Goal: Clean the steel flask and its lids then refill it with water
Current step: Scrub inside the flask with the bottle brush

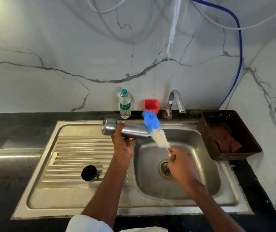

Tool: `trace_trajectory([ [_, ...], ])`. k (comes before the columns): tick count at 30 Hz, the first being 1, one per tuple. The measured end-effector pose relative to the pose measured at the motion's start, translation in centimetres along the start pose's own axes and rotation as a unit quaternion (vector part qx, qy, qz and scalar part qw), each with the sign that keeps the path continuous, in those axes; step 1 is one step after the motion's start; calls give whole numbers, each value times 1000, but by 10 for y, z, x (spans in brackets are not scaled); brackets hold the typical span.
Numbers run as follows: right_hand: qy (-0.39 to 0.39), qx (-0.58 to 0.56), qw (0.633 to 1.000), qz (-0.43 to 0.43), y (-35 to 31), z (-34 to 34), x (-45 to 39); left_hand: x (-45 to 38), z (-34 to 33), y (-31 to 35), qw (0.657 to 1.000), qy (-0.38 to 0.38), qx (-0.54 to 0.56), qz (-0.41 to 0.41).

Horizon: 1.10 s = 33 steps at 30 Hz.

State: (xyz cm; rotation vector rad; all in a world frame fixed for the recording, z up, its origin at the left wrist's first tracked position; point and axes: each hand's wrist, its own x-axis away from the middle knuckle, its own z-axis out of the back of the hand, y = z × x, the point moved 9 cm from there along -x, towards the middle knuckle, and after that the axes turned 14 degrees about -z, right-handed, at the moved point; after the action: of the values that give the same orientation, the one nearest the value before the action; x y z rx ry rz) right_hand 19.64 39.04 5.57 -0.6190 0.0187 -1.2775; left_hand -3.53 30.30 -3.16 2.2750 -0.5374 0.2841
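Observation:
My left hand (123,141) grips the steel flask (133,129) around its middle and holds it on its side above the sink, base to the left, mouth to the right. My right hand (180,162) pinches the thin handle of a bottle brush (155,129) with blue and white bristles. The brush lies across the flask's mouth end, its blue tip pointing up and to the back. A black lid (89,173) stands on the ribbed drainboard (77,148) at the left.
The sink basin (200,164) with its drain lies under my right hand. A steel tap (175,101), a red cup (151,106) and a plastic water bottle (125,104) stand at the back. A brown basket (251,139) with a checked cloth sits at the right.

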Motion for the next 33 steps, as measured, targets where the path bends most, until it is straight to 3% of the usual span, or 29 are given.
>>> trace_trajectory([
  [7,0,156,985,81,-12,19,42,-14,18,19,996,71,38,-38],
  [11,44,194,977,80,-32,27,31,-1,11,15,998,45,23,-34],
  [14,34,201,976,73,-48,29,14,6,1,12,998,33,13,-48],
  [18,56,271,956,100,-37,44,41,-8,3,22,996,40,31,-67],
  [24,82,270,956,84,-55,41,16,10,-9,-1,999,27,14,-38],
  [30,70,261,956,117,-31,40,57,1,13,-1,990,128,57,-9],
  [33,81,239,962,101,-36,34,37,13,4,-8,994,93,49,32],
])
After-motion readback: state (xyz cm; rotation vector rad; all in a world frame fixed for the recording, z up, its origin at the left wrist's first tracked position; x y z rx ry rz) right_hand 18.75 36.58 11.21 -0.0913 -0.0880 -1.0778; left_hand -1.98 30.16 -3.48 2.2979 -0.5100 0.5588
